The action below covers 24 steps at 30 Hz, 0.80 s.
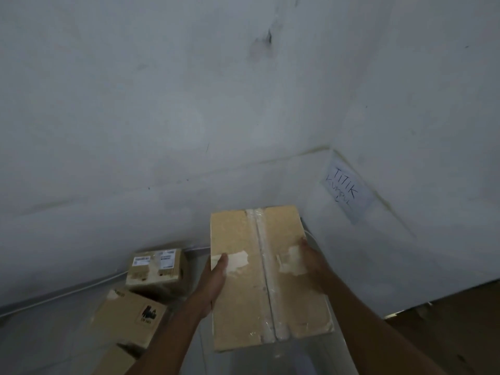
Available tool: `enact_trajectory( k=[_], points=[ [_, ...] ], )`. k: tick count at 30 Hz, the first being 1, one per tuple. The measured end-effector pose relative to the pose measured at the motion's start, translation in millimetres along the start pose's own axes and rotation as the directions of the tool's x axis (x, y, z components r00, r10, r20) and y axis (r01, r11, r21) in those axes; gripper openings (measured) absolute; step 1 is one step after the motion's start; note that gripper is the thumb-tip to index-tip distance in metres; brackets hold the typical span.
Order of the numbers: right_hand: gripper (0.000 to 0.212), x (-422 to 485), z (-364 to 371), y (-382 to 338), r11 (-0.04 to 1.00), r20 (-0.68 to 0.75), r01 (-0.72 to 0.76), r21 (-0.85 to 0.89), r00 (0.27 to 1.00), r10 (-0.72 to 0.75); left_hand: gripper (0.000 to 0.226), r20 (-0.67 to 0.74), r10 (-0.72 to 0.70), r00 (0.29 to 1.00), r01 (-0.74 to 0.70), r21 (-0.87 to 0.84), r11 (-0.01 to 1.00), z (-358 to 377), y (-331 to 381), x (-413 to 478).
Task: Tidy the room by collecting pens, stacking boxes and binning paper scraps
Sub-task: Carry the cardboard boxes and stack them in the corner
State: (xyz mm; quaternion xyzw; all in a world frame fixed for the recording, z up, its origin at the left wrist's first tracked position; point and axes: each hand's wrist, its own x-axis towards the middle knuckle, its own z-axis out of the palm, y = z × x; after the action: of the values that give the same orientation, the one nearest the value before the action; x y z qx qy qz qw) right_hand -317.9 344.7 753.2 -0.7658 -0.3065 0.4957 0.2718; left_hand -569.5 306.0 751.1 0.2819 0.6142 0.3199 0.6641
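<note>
At the centre of the head view, both hands hold one cardboard box (270, 280), with its long axis pointing away from the person.

Left hand (213, 282): the palm lies against the left side of the box. The thumb (222, 259) lies flat on the top face, at a torn pale patch. The remaining fingers pass below the box and are hidden.

Right hand (311, 259): it is pressed to the right edge, with the thumb on the top face at a second torn patch. The other fingers are hidden behind the edge.

The fingers of both hands are grasping the box. A strip of clear tape (266, 266) runs along the top seam. Whether the box rests on anything cannot be told. A pale object beneath it is too blurred to name.

Left of the held box, three more boxes lie on the floor (40, 336):
- a labelled box (157, 266) near the wall (162, 104);
- a logo box (130, 315) just in front of it, set at an angle;
- a third box (116, 361), cut off by the lower frame edge.

A white cable (67, 292) runs along the base of the wall. On the right wall of the corner, a paper sign (347, 189) reads "TITIK KUMPUL".
</note>
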Motion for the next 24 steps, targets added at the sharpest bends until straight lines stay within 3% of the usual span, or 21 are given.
enact_trajectory(
  k=[4,10,19,24],
  points=[
    [0.048,4,-10,-2,0.999,-0.090,0.037,0.039,0.995,-0.034,0.052,0.004,0.008,1.000,-0.008,0.020,1.000,12,6,2],
    [0.064,5,-23,4,0.999,-0.087,-0.015,-0.036,0.996,0.012,0.050,-0.010,0.021,1.000,-0.021,0.020,1.000,27,4,6],
    [0.058,9,-42,4,0.997,-0.144,0.043,-0.060,0.988,-0.051,0.052,0.021,0.030,0.999,-0.031,0.051,0.998,52,3,21],
    [0.067,39,-65,4,0.993,-0.105,-0.035,-0.113,0.994,0.024,0.055,-0.003,0.021,1.000,-0.020,0.076,0.997,82,5,44]
  ],
)
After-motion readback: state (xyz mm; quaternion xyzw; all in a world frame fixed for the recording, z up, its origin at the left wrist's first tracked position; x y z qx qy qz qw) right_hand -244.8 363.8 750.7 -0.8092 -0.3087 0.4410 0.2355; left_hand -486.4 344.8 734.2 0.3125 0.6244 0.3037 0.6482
